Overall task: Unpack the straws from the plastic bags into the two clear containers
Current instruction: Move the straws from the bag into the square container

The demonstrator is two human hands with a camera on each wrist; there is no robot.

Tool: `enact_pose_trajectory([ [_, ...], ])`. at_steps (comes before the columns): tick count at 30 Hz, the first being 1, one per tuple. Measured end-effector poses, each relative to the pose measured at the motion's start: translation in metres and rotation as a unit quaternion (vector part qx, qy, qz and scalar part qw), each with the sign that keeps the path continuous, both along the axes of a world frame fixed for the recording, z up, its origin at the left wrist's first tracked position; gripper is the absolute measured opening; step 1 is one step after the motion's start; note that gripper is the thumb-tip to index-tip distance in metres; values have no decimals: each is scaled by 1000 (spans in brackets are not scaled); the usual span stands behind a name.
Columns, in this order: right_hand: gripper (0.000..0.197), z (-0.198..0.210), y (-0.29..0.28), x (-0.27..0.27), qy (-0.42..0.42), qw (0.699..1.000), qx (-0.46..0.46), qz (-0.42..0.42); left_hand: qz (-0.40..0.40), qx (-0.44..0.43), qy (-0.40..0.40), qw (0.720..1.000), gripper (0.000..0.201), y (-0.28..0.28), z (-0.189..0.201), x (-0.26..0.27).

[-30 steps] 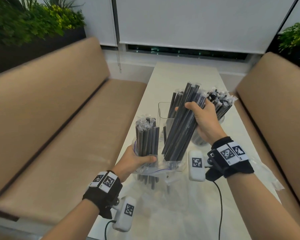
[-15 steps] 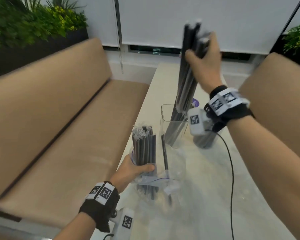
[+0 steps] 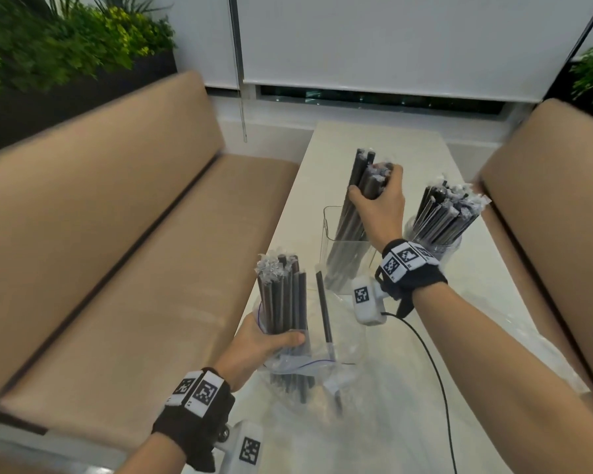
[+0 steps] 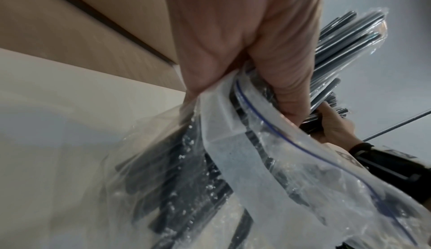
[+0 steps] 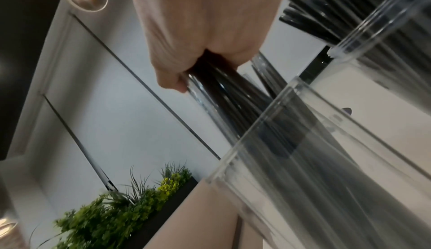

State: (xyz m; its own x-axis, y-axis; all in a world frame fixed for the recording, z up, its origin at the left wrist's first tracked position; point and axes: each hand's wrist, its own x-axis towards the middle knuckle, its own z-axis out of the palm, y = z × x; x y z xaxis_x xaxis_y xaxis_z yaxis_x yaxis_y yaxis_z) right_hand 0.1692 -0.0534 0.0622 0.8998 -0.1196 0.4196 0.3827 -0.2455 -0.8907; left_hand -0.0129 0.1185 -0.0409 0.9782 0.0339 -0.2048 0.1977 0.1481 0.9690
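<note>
My right hand grips the top of a bundle of black wrapped straws whose lower ends stand inside the clear square container; the right wrist view shows the same straws going into the container. A round clear container to the right is full of straws. My left hand holds a second straw bundle upright through the open zip bag. One loose straw leans in the bag. In the left wrist view my left hand grips the bag.
The white table runs away from me between two tan benches. An empty plastic bag lies at the table's right edge. A black cable trails from my right wrist. Planters stand in both back corners.
My right hand went from high above the table down to the square container, sinking its straw bundle into it. The left hand kept its bundle and bag nearly in place.
</note>
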Motion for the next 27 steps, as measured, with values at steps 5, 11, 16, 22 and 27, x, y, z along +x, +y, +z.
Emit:
enact_pose_trajectory([
  [5,85,10,-14,22,-10,999,-16,-31,-9,-2,-2,1000,49,2,1,1],
  [11,67,29,-20,44,-2,963,-269,20,-8,6,-4,1000,48,1,2,3],
  [16,33,22,-22,45,39,931,-357,71,-3,6,0,1000,50,1,1,5],
  [22,70,6,-35,40,80,931,-347,76,0,2,10,1000,55,3,1,7],
  [27,96,-10,-23,41,84,938,-326,84,1,-1,14,1000,58,5,-2,5],
])
